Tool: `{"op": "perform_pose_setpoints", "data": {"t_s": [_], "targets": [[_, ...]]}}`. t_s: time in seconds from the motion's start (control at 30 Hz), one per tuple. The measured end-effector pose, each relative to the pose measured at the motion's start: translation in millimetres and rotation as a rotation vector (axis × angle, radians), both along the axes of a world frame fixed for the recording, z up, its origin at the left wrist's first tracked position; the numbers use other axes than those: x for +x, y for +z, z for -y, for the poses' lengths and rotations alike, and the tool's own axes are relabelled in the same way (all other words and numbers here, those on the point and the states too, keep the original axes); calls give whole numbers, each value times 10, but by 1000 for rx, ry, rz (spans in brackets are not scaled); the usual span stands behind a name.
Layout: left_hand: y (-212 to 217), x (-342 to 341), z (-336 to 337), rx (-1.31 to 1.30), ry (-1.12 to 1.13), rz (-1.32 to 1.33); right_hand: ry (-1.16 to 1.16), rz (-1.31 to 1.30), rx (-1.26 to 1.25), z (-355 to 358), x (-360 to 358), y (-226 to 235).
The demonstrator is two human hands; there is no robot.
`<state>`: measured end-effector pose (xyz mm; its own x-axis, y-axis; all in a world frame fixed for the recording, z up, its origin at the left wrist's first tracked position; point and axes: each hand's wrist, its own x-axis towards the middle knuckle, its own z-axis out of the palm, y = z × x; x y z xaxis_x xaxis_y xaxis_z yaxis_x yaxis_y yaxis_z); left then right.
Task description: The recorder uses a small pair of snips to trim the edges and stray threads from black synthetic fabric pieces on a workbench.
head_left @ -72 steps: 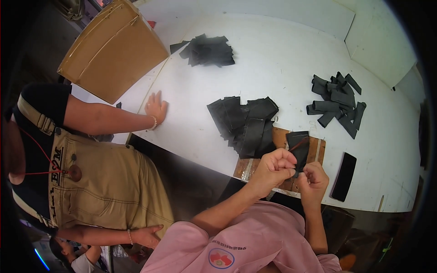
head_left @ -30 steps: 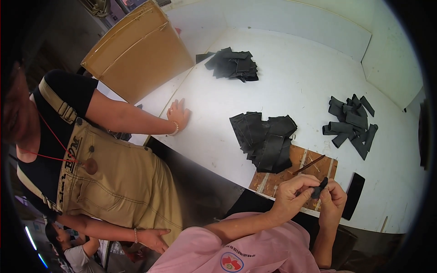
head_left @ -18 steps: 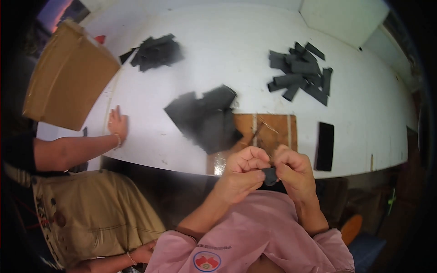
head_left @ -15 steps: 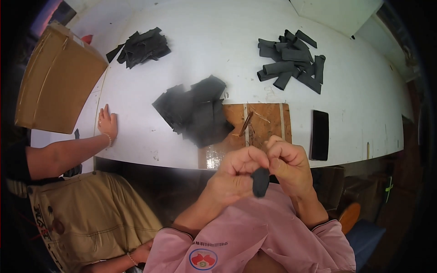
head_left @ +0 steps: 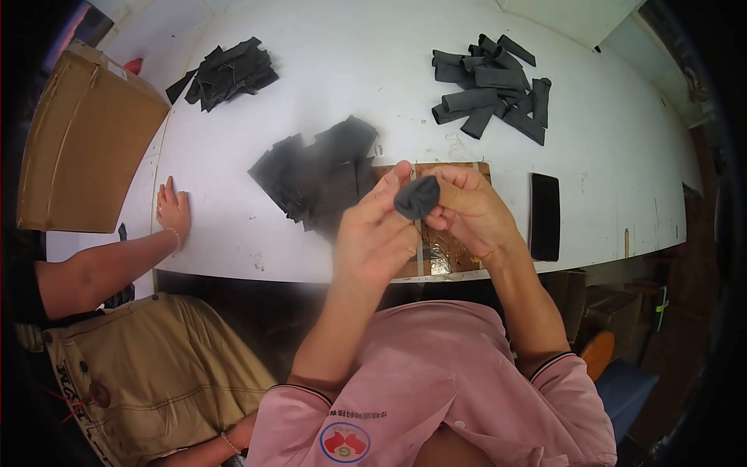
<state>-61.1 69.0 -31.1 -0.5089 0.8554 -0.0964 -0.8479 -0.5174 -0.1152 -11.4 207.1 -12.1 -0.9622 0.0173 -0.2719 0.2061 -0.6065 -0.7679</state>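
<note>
Dark rolled sleeve [head_left: 417, 196], pinched between left hand [head_left: 375, 233] and right hand [head_left: 472, 212], points end-on toward the camera.

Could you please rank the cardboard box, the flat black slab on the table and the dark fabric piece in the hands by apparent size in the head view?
1. cardboard box
2. flat black slab
3. dark fabric piece, though nearness to the camera enlarges it

A brown cardboard box [head_left: 82, 144] with a small white label sits at the table's left edge.
</note>
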Motion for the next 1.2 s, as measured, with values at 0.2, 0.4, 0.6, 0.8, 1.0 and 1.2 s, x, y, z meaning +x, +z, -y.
{"op": "perform_pose_setpoints", "data": {"t_s": [0.2, 0.4, 0.6, 0.8, 1.0, 1.2], "targets": [[383, -74, 7, 212, 10, 43, 157, -95, 246, -94, -214, 282], [-86, 41, 76, 149, 58, 220, 149, 53, 41, -30, -144, -71], [315, 26, 33, -1028, 333, -1010, 205, -6, 210, -156, -116, -204], [358, -141, 40, -889, 513, -1513, -133, -220, 1050, -188, -88, 23], [468, 174, 33, -681, 824, -921, -151, -741, 1801, 35, 1, 528], [18, 82, -60, -737, 546, -1018, -119, -601, 1731, -29, 88, -162]]}}
